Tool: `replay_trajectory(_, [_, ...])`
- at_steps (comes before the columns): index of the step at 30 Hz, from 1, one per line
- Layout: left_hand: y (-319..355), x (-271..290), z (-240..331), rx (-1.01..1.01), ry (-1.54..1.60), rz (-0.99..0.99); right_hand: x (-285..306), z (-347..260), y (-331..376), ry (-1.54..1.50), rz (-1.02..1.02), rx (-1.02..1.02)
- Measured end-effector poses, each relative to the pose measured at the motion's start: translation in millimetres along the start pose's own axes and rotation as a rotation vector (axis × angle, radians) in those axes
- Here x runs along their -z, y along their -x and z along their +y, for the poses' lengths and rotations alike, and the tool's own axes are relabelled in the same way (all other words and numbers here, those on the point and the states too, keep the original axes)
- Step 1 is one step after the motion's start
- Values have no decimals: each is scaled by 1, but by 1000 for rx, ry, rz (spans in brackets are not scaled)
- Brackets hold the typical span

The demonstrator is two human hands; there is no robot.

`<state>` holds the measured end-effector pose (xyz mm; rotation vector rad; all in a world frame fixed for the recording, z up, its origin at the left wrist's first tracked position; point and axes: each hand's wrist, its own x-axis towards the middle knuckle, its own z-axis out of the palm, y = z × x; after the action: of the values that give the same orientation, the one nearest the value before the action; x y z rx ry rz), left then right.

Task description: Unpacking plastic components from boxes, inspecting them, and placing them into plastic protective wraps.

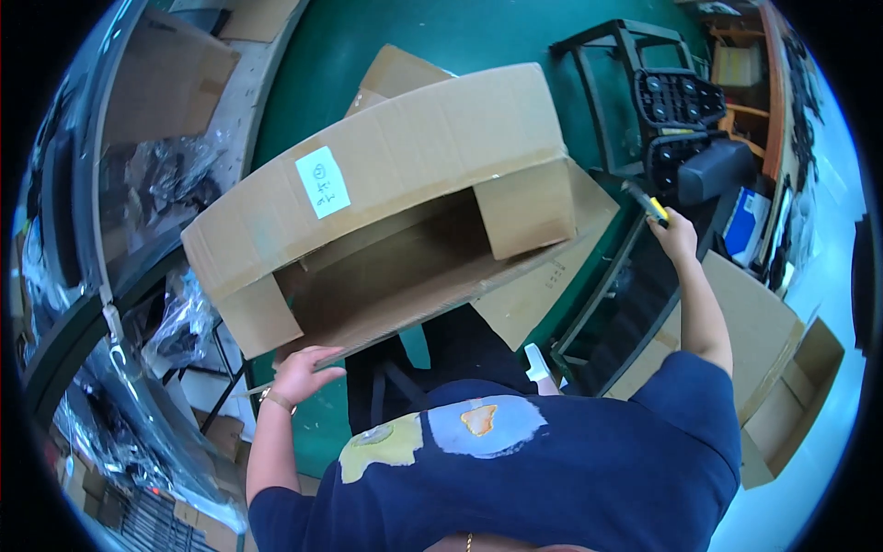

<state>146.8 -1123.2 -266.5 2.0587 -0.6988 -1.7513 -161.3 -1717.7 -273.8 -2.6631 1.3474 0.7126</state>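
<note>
A large brown cardboard box [432, 115] lies tilted in front of me, its opening turned toward me and its side flaps spread. A pale paper label [322, 182] with handwriting is stuck on it. My left hand [309, 374] holds the near flap's edge at the left corner, thumb apart from the fingers. Out to the right, away from the box, my right hand [678, 235] is closed round a yellow-and-dark utility knife [657, 210]. The knife points up and left; its tip is too small to make out.
Flattened cardboard [543, 299] lies under the box on the green floor [451, 32]. A dark metal frame [589, 87] and black molded parts [679, 99] stand at the far right. Another open carton [814, 386] is near my right side. Plastic-wrapped items [138, 451] line the left.
</note>
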Motion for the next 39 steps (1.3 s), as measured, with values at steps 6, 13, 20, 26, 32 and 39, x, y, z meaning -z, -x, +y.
replay_trajectory(6, [-17, -20, 10, 431, 368, -446, 13, -168, 5, -523, -211, 669])
replay_trajectory(13, [-105, -27, 5, 717, -65, -379, -87, -273, 18, 567, -666, 985])
replay_trajectory(20, [-115, -5, -105, 796, -783, -447, -42, -245, 45, 358, -440, 925])
replay_trajectory(26, [-65, 5, -134, 663, -691, 261, -20, -189, 73, 207, 105, 877])
replay_trajectory(32, [17, 32, -117, 252, -655, 727, -38, -161, 91, -174, 426, 266])
replay_trajectory(39, [45, 7, -117, 116, -524, 751, -38, -159, 134, -241, 197, -151])
